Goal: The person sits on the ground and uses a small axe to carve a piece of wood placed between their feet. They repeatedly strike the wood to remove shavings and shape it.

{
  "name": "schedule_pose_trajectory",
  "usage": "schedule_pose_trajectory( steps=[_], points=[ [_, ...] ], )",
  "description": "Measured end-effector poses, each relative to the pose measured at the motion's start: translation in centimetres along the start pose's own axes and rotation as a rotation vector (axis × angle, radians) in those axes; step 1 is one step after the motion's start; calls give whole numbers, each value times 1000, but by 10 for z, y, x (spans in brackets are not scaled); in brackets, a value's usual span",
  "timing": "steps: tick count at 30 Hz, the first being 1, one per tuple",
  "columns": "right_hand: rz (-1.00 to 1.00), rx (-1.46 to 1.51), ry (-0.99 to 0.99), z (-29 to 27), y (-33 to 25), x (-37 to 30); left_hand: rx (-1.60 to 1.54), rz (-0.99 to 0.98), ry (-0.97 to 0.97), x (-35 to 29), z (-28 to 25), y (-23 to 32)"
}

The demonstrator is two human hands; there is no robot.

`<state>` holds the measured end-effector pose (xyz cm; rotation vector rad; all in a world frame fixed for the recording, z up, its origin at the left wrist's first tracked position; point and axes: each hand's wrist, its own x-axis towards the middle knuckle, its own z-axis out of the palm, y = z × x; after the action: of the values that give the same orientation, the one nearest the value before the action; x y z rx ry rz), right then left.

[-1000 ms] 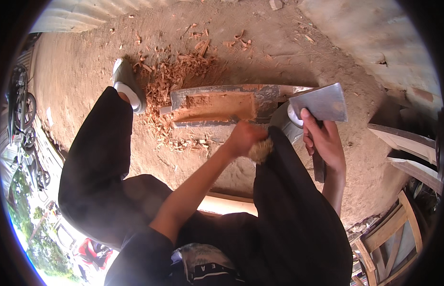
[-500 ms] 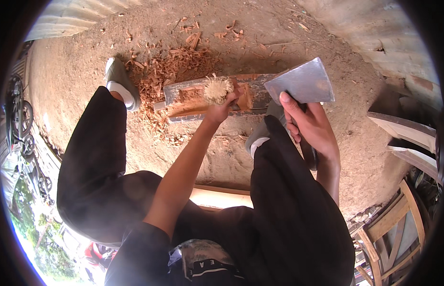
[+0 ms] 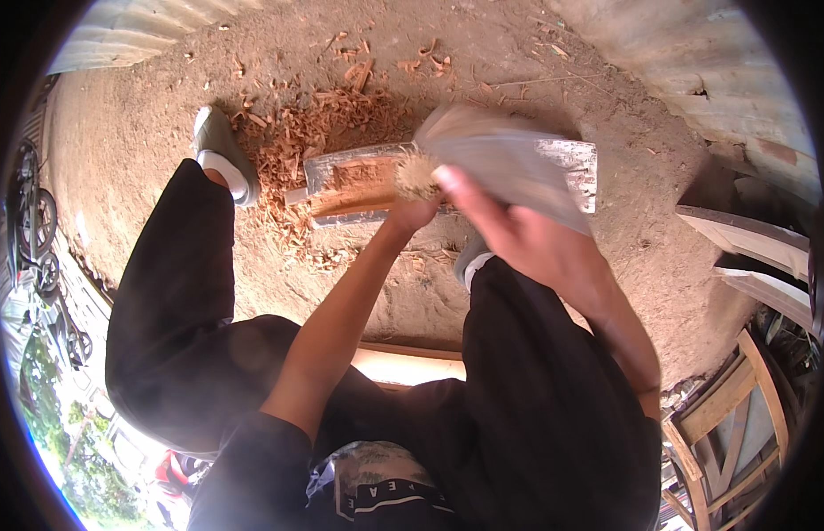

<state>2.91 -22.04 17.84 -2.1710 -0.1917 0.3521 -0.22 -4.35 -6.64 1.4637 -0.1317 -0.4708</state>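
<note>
A wooden block [image 3: 363, 157] with a long carved-out hollow lies on the dirt between my feet. My left hand [image 3: 415, 213] is wrapped round a chisel [image 3: 417, 177] over the hollow; its pale handle end is frayed into a brush-like tuft, and its blade is hidden. My right hand [image 3: 540, 239] grips a flat grey metal tool [image 3: 509, 164], smeared by motion, whose exact kind I cannot make out. The tool hangs above the block's right part and hides some of it. My right thumb looks close to the frayed tuft; whether they touch I cannot tell.
Reddish wood shavings [image 3: 297, 133] lie heaped beyond and left of the block. My left shoe [image 3: 219, 146] rests beside them. At the right are curved boards [image 3: 757, 239] and a wooden frame [image 3: 722, 407]. Corrugated sheets [image 3: 686, 62] border the dirt ground; motorbikes [image 3: 45, 212] stand far left.
My right hand has swung the metal tool leftward, toward the chisel, baring the block's right end. My left hand and the chisel have shifted only slightly.
</note>
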Motion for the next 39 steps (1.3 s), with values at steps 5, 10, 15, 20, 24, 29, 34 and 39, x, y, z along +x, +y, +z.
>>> schedule_pose_trajectory(
  steps=[5, 10, 15, 20, 24, 29, 34, 39],
  points=[
    [174, 27, -258, 0, 0, 3, -135, 171, -165, -9, 14, 30],
    [81, 149, 95, -7, 17, -16, 390, 335, -295, -28, 43, 54],
    [781, 377, 30, -46, 15, -45, 524, 405, -265, -32, 50, 48],
    [812, 444, 198, -43, 11, -42, 339, 332, 74, 5, 17, 42],
    [801, 480, 127, -38, 7, -31, 255, -49, 130, 17, -3, 74],
    [648, 487, -37, -29, 0, -22, 113, -75, 161, 18, 8, 60],
    [619, 476, -82, -30, -11, -18, 188, -10, 106, 16, 19, 45],
    [606, 407, 7, -38, -29, -9, 203, 6, 62, 20, 20, 36]
  ],
)
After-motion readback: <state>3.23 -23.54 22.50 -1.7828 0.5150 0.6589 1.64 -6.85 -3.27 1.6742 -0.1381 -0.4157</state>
